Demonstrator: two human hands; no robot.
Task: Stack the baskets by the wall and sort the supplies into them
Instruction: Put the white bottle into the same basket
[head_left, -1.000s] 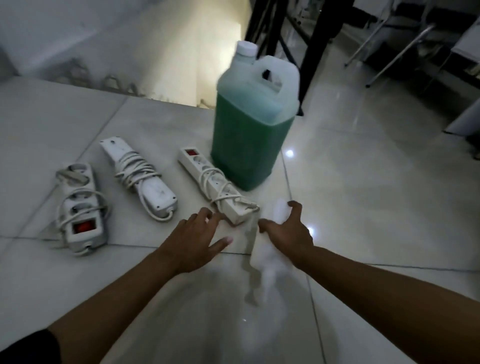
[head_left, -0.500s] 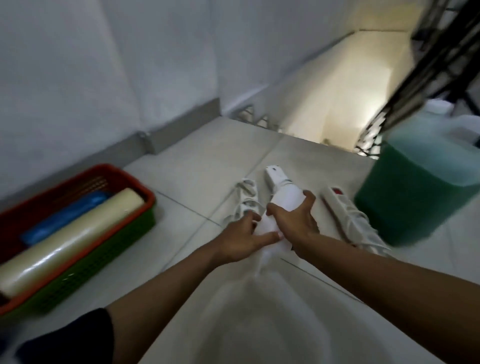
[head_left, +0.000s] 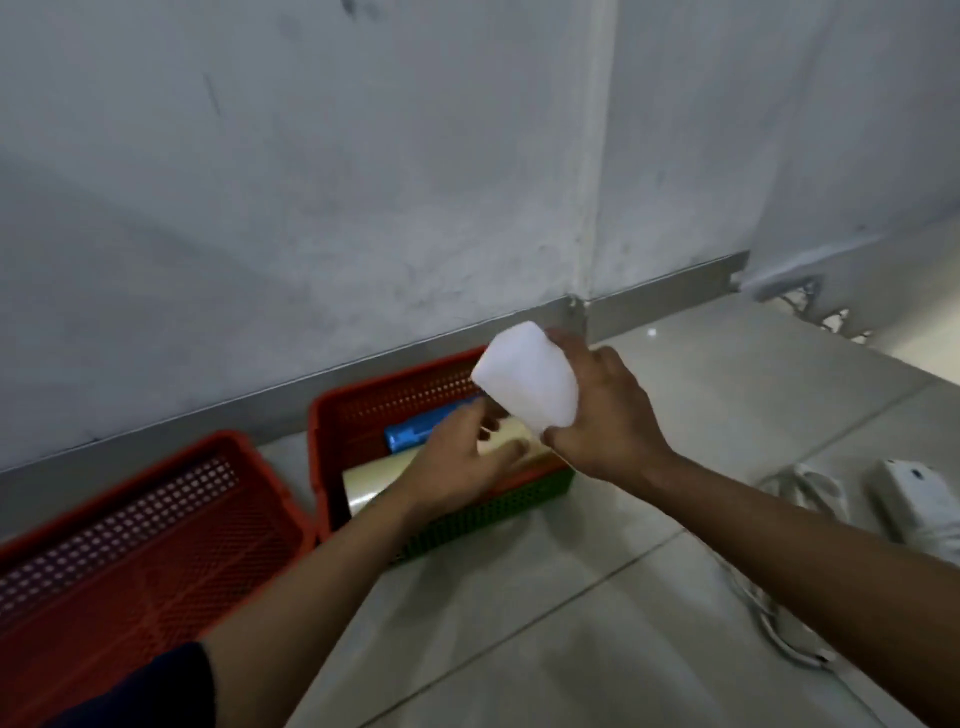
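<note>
Rolls (head_left: 415, 431) already lay in the stacked red basket (head_left: 332, 431) while the right hand (head_left: 602, 415) gripped a white roll (head_left: 524, 379), left hand (head_left: 457, 457) spread, power strips (head_left: 909, 499) unsorted

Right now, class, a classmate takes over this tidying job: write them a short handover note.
Right hand: gripping a white roll above the stacked basket.
Left hand: open, over that basket.
Done: red basket sits in a green basket by the wall, holding a blue roll and a cream roll.
Left: drop in the white roll; power strips lie on the floor; second red basket is unstacked.
</note>
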